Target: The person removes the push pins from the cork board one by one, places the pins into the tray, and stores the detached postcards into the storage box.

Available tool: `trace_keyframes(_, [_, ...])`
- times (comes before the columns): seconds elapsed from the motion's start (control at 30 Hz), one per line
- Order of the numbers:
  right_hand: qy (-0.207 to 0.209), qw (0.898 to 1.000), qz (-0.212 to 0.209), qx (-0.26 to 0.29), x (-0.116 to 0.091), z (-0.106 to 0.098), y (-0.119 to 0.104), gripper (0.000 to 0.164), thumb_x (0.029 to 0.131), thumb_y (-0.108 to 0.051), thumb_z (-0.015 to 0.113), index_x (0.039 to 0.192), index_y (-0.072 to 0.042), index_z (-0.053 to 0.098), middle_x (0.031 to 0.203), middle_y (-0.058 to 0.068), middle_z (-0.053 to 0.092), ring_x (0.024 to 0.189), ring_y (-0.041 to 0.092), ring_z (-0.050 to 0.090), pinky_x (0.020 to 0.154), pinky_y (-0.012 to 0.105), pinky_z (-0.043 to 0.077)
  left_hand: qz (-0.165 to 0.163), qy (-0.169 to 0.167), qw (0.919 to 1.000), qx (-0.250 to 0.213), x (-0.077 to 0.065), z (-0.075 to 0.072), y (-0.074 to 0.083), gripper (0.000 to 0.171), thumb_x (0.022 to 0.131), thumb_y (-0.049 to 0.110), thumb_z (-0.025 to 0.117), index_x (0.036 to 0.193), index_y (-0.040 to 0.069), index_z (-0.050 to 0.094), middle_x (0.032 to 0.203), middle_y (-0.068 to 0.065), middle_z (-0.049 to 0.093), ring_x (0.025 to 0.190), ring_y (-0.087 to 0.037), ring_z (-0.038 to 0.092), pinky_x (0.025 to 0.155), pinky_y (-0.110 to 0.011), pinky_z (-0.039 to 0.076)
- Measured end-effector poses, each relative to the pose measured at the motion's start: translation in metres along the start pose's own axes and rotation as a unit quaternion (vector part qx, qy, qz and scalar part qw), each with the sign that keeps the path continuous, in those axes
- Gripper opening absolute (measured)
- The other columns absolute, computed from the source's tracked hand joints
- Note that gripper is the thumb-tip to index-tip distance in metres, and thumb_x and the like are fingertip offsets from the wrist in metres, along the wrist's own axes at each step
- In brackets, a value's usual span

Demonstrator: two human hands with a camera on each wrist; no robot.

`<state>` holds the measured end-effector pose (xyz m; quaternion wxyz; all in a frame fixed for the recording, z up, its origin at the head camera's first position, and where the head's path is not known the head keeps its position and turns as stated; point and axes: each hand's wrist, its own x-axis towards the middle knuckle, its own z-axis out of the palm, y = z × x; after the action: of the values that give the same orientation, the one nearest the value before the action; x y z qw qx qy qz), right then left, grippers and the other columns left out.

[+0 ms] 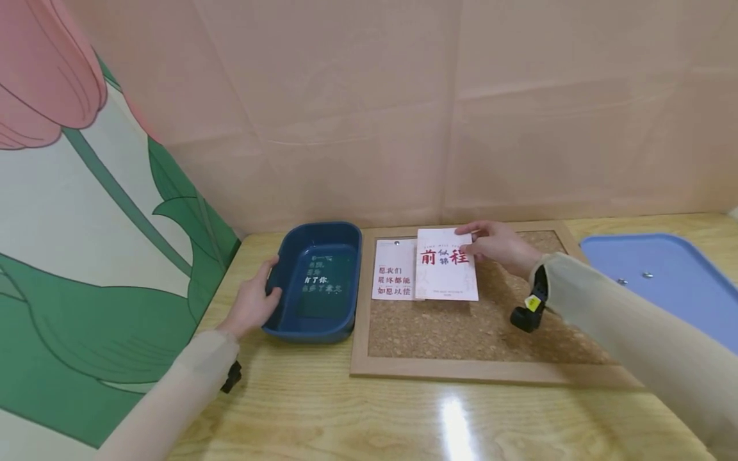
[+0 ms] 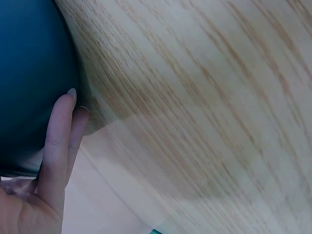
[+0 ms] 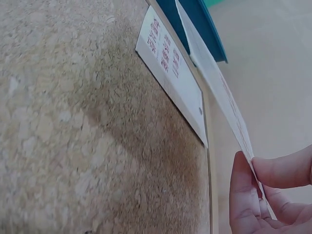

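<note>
My right hand (image 1: pixel 490 246) pinches a white card (image 1: pixel 446 272) by its upper right corner, thumb on the printed face. Large red and dark characters mark the card. It is held up off the corkboard (image 1: pixel 432 336), as the right wrist view shows edge-on. Partly behind it in the head view, another white card (image 1: pixel 393 272) with red print lies on the cork, a silver thumbtack (image 1: pixel 396 242) at its top. On the left, my left hand (image 1: pixel 254 304) grips the side wall of a dark blue plastic bin (image 1: pixel 279 330), fingers along the outside. Dark cards with white lettering (image 1: pixel 321 278) lie inside.
A light blue tray (image 1: pixel 680 307) stands to the right of the board, with a few silver tacks (image 1: pixel 647 274) on it. The board's wooden frame (image 1: pixel 461 369) borders the cork. Behind the table hangs a pinkish cloth (image 1: pixel 357 128); a flower-print panel (image 1: pixel 115 256) is at left.
</note>
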<state>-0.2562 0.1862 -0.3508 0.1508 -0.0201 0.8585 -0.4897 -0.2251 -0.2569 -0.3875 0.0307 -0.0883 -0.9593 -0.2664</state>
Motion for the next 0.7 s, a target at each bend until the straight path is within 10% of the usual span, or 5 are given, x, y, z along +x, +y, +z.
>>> trace_keyframes(0.7, [-0.011,0.999,-0.008,0.035,0.008,0.026,-0.013,0.045,0.092,-0.010,0.058,0.136,-0.003,0.048,0.121,0.017,0.045,0.094,0.022,0.049,0.085,0.037,0.043,-0.005,0.001,1.0000,-0.001,0.000,0.003,0.002,0.061,0.093,0.005,0.049,0.149,0.007,0.027,0.047,-0.001,0.041,0.036,-0.012,0.037,0.042,-0.029,0.038])
